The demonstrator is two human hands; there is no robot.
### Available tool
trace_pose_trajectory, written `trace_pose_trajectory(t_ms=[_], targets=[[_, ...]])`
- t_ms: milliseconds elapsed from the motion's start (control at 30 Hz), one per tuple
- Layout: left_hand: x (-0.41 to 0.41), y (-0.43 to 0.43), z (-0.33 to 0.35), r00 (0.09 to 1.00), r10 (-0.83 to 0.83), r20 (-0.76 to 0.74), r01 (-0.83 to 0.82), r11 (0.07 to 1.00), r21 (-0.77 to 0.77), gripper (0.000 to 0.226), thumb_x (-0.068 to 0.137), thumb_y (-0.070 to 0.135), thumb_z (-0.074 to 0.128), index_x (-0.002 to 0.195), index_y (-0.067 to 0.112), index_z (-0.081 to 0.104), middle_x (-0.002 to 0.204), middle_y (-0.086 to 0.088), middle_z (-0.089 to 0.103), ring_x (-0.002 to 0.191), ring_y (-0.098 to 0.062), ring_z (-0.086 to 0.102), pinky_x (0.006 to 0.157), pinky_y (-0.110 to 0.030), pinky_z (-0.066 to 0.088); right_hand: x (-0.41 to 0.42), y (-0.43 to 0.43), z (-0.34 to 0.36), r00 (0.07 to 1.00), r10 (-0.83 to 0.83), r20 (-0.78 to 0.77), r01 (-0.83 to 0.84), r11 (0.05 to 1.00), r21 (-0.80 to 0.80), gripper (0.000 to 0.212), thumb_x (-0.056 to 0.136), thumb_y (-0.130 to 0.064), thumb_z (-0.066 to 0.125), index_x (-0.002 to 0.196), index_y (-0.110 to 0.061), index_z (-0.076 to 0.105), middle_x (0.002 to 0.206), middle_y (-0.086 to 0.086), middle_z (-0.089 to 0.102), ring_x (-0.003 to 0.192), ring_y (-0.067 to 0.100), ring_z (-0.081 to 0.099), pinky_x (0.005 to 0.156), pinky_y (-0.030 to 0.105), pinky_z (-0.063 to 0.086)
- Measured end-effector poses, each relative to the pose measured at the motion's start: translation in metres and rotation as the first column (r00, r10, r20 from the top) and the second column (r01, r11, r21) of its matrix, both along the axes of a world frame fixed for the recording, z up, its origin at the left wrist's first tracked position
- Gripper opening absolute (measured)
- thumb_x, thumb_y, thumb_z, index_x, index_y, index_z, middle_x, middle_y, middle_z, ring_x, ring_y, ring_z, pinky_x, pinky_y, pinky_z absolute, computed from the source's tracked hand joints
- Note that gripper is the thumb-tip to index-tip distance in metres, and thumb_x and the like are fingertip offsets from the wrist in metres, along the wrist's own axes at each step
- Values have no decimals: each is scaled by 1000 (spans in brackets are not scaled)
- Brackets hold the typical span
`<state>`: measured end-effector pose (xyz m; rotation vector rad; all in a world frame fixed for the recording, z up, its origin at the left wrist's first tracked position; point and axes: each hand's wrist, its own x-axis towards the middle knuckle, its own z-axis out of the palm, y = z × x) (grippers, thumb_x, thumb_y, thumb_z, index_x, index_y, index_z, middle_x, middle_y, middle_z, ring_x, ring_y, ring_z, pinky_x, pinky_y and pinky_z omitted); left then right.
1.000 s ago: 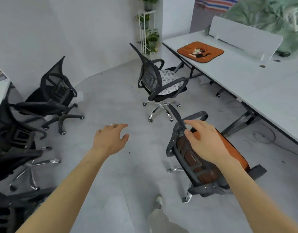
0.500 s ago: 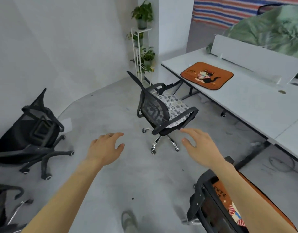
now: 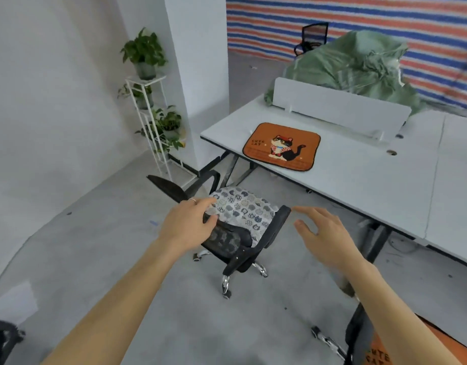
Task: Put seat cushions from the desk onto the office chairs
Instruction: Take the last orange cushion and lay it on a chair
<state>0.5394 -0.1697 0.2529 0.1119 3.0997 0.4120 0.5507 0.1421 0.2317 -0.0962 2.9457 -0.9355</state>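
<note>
Hands out over black office chair (image 3: 235,243). Left hand (image 3: 186,225) above backrest, fingers (image 3: 206,202) loosely spread, gripping nothing; contact unclear. Right hand (image 3: 323,233) open, empty, just beside armrest. Grey patterned cushion (image 3: 241,209) on seat. Orange cat cushion (image 3: 281,146) flat on white desk (image 3: 358,175), near front edge.

Orange seat cushion (image 3: 281,146) with cat print lies flat near the white desk's (image 3: 358,180) front-left corner. Grey cat-patterned cushion (image 3: 243,209) lies on the black mesh office chair's (image 3: 235,243) seat.
</note>
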Motion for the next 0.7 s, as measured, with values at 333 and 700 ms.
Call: trace_pose_trajectory(t_ms=[333, 700], targets=[[-242, 56, -41, 983, -172, 65, 170, 985, 35, 49, 98, 48, 45, 146, 37, 41, 143, 6, 52, 114, -16, 59, 88, -34, 52, -194, 45, -49, 986, -140, 92, 140, 990, -3, 42, 100, -44, 46, 142, -41, 49, 148, -8, 47, 139, 23, 38, 115, 39, 32], [-525, 131, -126, 924, -57, 378, -9, 985, 171, 54, 94, 55, 46, 144, 34, 42, 143, 1, 50, 117, -19, 58, 96, -38, 50, -499, 124, -103, 955, -168, 243, 152, 985, 86, 46, 102, -45, 43, 146, -33, 44, 151, 0, 44, 134, 27, 44, 108, 43, 40]])
